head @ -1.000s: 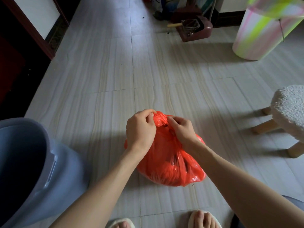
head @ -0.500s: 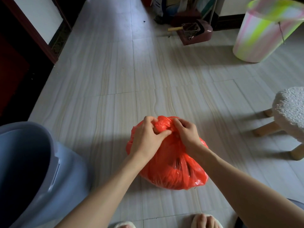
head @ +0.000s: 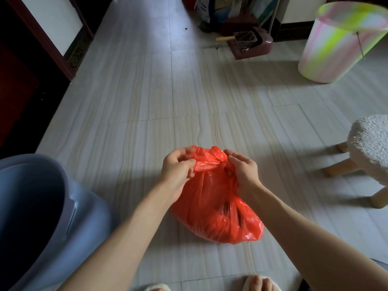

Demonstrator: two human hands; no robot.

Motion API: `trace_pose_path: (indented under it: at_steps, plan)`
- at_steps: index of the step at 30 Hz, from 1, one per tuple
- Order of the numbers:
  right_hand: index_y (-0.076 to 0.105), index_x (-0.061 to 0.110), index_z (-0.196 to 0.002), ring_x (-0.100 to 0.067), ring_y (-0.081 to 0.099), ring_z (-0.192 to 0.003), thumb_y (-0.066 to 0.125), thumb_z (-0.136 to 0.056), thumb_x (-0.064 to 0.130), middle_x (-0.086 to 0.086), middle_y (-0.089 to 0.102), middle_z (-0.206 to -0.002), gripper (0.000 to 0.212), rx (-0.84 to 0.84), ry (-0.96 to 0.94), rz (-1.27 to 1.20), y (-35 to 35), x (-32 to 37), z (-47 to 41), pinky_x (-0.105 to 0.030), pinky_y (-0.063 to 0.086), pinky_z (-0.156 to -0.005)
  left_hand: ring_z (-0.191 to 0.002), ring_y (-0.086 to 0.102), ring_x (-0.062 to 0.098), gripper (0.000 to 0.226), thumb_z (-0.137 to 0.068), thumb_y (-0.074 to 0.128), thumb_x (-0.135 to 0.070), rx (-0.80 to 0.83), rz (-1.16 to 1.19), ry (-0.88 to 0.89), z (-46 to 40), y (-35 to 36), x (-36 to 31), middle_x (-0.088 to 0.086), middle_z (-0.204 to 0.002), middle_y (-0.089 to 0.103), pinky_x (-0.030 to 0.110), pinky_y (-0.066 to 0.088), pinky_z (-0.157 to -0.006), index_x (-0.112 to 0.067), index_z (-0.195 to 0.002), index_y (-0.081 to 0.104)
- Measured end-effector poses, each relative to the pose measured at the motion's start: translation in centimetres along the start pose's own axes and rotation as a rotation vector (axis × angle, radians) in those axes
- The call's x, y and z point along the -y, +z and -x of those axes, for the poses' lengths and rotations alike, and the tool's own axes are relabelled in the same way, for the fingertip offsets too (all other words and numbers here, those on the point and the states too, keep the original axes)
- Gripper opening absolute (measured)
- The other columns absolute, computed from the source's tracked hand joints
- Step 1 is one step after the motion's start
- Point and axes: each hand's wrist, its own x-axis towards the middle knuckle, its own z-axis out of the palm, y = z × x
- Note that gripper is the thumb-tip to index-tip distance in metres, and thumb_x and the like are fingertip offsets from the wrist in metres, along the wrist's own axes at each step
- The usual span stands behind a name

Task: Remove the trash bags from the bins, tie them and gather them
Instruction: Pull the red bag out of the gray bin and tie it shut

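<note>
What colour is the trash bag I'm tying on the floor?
Bright orange-red, slightly see-through plastic trash bag, seen in the head view.

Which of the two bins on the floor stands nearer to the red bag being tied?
The grey-blue bin, at the person's left beside the red bag. The pink-and-green striped bin stands far off, toward the right wall.

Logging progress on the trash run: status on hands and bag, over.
Left hand and right hand both gripping the gathered neck of the red bag. Bag on the floor, out of the grey bin. Knot not visible. Nothing obstructing.
</note>
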Motion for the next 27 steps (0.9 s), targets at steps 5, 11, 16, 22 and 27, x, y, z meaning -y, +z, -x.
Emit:
trace_pose_path:
  at_steps: [5, 11, 16, 22, 27]
  plan:
    - [0.063, 0.011, -0.082, -0.002, 0.046, -0.035, 0.047, -0.088, -0.005, 0.008, 0.059, -0.048, 0.023, 0.018, -0.065, 0.032, -0.2, 0.2, -0.1, -0.014, 0.042, -0.039, -0.06, 0.051, 0.009, 0.02, -0.092, 0.047, -0.004, 0.07, -0.446, 0.004, 0.2, -1.0, -0.3, 0.0, -0.068, 0.056, 0.022, 0.045, -0.061, -0.013, -0.088, 0.065]
    - [0.066, 0.019, -0.075, -0.002, 0.053, -0.048, 0.049, -0.087, -0.002, 0.002, 0.064, -0.068, 0.03, 0.012, -0.169, 0.162, 0.1, -0.4, 0.0, -0.015, 0.048, -0.051, -0.065, 0.064, 0.015, 0.023, -0.094, 0.045, -0.003, -0.277, -0.053, 0.074, 0.5, 0.3, -0.7, 0.006, -0.087, 0.062, 0.025, 0.059, -0.06, -0.013, -0.08, 0.06]
    - [0.067, 0.02, -0.07, 0.001, 0.059, -0.053, 0.046, -0.086, -0.006, 0.009, 0.068, -0.066, 0.036, -0.002, -0.218, 0.17, 0.3, -0.4, 0.3, -0.014, 0.052, -0.058, -0.067, 0.059, 0.02, 0.031, -0.094, 0.038, 0.004, -0.289, 0.286, -0.101, 0.7, 0.7, -1.9, 0.01, -0.076, 0.058, 0.027, 0.057, -0.055, -0.01, -0.071, 0.054]
    - [0.067, 0.018, -0.069, -0.004, 0.06, -0.057, 0.046, -0.085, -0.006, 0.008, 0.068, -0.064, 0.036, 0.008, -0.204, 0.155, 0.1, -0.2, 0.4, -0.017, 0.052, -0.06, -0.054, 0.041, 0.011, 0.03, -0.09, 0.028, 0.009, -0.09, 0.697, -0.373, -0.1, -0.5, -1.4, 0.006, -0.064, 0.047, 0.013, 0.038, -0.038, -0.005, -0.073, 0.049]
    - [0.064, 0.018, -0.071, -0.012, 0.056, -0.062, 0.047, -0.086, -0.006, 0.0, 0.063, -0.071, 0.032, 0.016, -0.175, 0.11, -0.1, 0.4, 0.4, -0.023, 0.048, -0.062, -0.031, 0.027, 0.009, 0.033, -0.084, 0.022, 0.012, -0.012, 0.677, -0.392, -0.4, -0.9, -0.8, 0.0, -0.042, 0.033, 0.013, 0.022, -0.033, -0.009, -0.066, 0.041]
